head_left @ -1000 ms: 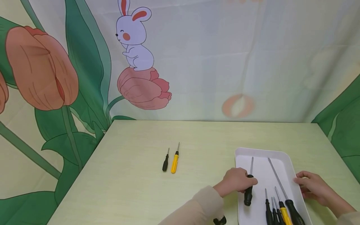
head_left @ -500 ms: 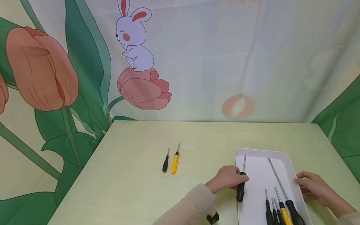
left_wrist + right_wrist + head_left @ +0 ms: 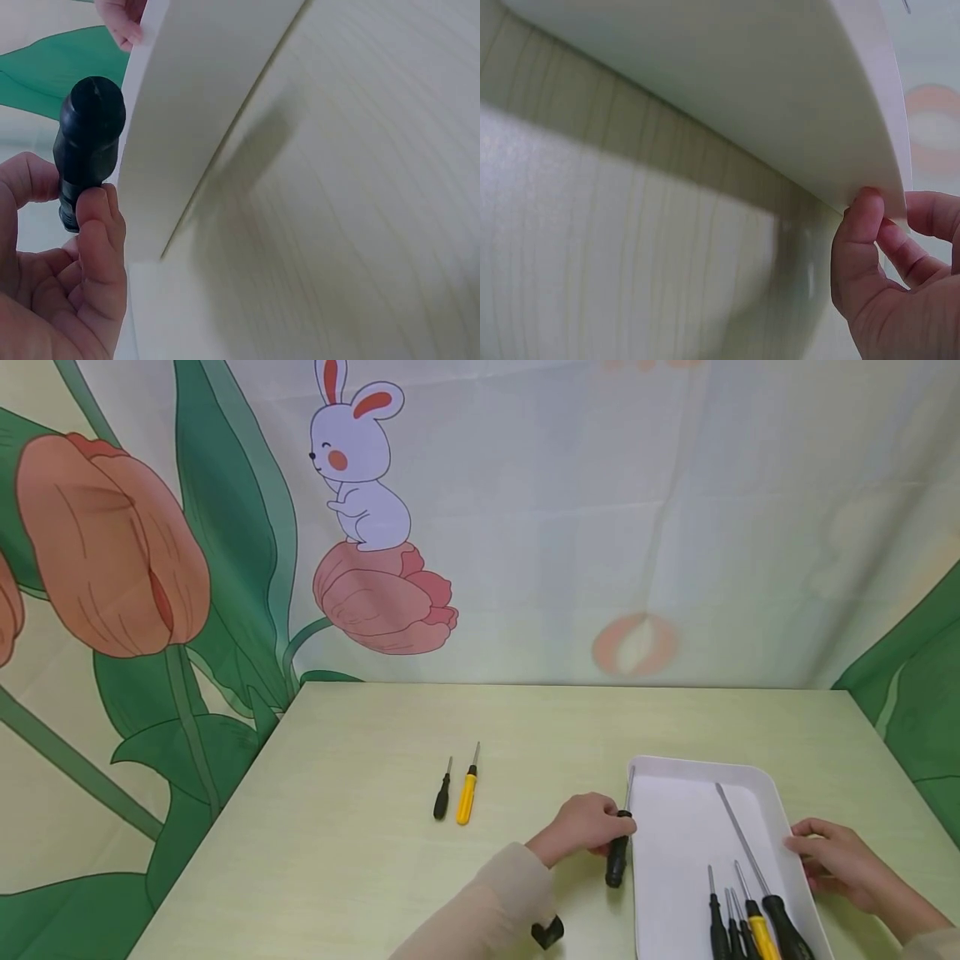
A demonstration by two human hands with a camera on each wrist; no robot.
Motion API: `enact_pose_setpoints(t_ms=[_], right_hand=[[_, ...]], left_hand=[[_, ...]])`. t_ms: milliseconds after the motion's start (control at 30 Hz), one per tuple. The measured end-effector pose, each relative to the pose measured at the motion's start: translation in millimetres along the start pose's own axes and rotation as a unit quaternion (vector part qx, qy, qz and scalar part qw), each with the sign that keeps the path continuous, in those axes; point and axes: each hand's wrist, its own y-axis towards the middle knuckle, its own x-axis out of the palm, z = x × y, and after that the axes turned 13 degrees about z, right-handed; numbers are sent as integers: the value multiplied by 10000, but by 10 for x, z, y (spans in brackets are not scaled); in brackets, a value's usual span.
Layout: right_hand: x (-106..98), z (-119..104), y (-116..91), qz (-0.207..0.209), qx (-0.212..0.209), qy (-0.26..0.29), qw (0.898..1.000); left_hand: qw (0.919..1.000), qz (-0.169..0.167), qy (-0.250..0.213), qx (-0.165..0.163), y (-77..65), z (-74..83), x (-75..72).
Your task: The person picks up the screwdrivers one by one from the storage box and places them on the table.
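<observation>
One black-handled driver point(image 3: 617, 864) is in transit in the head view, gripped by the left hand point(image 3: 585, 821). Compared with the preceding half-second, it has shifted leftward: its handle, then over the tray's near-left edge, now lies outside the tray point(image 3: 675, 852), while the shaft lines up with the left rim; contact between the two cannot be confirmed. The right hand point(image 3: 836, 862) has held its place at the opposite rim. Five more drivers point(image 3: 761, 935) lie in the tray, unmoved. A small black driver point(image 3: 442, 799) and a yellow driver point(image 3: 466, 799) lie side by side on the counter point(image 3: 540, 727), well apart from the tray, also unmoved. In the left wrist view, the fingers point(image 3: 101, 247) are curled, with thumb and fingertips closed on the handle; its butt end faces the camera, and a shadow falls on the counter beyond, consistent with the driver being clear of the surface. In the right wrist view, the fingers pinch the tray's edge, with almost no gap beyond the rim's thickness; whether they bear any load cannot be told. Finding, as a judgement: the removal of this driver from the tray is nearly complete, its placement is not yet made, and the right hand serves to steady the tray.
</observation>
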Motion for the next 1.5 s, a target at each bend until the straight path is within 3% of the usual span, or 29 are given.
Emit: enact_pose_setpoints(t_ms=[367, 733, 1233, 1500], right_hand=[[-2, 14, 6, -17, 13, 48, 10000], [1, -4, -9, -22, 10, 42, 10000], [-2, -17, -4, -19, 51, -14, 10000], [3, -15, -7, -5, 55, -26, 10000]], left_hand=[[9999, -20, -95, 58, 62, -135, -140], [9995, -271, -5, 171, 109, -241, -314], [9993, -348, 158, -14, 228, -415, -513], [9995, -221, 180, -125, 303, -535, -613]])
